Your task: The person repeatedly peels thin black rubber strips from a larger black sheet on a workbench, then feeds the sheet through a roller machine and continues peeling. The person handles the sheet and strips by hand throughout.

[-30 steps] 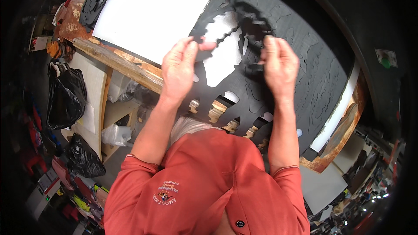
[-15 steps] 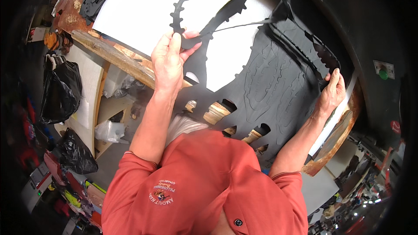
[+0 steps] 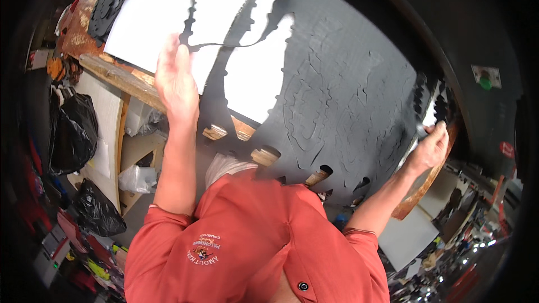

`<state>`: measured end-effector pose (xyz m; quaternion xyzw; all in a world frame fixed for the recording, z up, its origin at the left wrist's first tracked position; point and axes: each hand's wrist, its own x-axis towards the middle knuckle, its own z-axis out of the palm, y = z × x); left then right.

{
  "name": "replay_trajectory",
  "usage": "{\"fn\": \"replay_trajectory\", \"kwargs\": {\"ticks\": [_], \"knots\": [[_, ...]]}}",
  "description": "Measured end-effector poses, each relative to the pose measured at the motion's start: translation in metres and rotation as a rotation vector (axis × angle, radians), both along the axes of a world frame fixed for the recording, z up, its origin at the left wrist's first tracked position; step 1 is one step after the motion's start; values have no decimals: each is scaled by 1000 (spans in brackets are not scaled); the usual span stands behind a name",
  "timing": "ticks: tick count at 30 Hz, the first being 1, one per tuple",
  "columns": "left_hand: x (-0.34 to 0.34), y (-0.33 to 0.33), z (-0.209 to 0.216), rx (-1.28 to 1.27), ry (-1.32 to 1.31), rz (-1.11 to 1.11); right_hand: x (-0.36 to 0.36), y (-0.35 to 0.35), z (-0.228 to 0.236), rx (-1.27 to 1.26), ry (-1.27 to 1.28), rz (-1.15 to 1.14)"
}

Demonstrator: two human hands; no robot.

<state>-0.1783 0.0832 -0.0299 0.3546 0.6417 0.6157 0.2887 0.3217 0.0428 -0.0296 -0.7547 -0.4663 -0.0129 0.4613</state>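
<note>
A matte black sheet [image 3: 348, 90] lies before me, scored with several wavy, notched outlines. Large cut-outs in it show white beneath. On the left, my left hand [image 3: 178, 78] is closed on a narrow notched black strip [image 3: 190, 19] that sticks up past the fingers. From it a thin black tail runs right to a twisted dark piece at a cut-out in the sheet. My right hand [image 3: 429, 148] pinches at the sheet's right edge, where a notched black strip [image 3: 441, 106] runs up from the fingers; blur hides exactly how it is gripped.
A white board [image 3: 151, 17] lies under and left of the sheet. Stacked black cut pieces [image 3: 115, 3] are at upper left. A worn wooden edge [image 3: 120, 78] borders the table. Beyond it hangs a black plastic bag [image 3: 76, 129]. A dark machine beam with a green button [image 3: 485, 81] is at right.
My left hand has moved left with its strip, drawing the tail along. My right hand has gone lower. The band lifted over the sheet's upper right no longer stands up there.
</note>
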Motion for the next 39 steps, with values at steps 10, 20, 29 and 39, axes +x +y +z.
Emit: {"fn": "replay_trajectory", "kwargs": {"ticks": [10, 20, 29, 39], "knots": [[67, -89, 42, -427, 190, -772, -200, -33, 8, -125, -207, 848], [61, -55, 22, -715, -142, -835, -207, -45, 9, -167, -195, 993], [88, -54, 10, -559, -491, -785, -215, -45, 23, -520, -119, 882], [88, -64, 10, -472, -463, -792, -221, -44, 14, -420, 3, 817]]}}
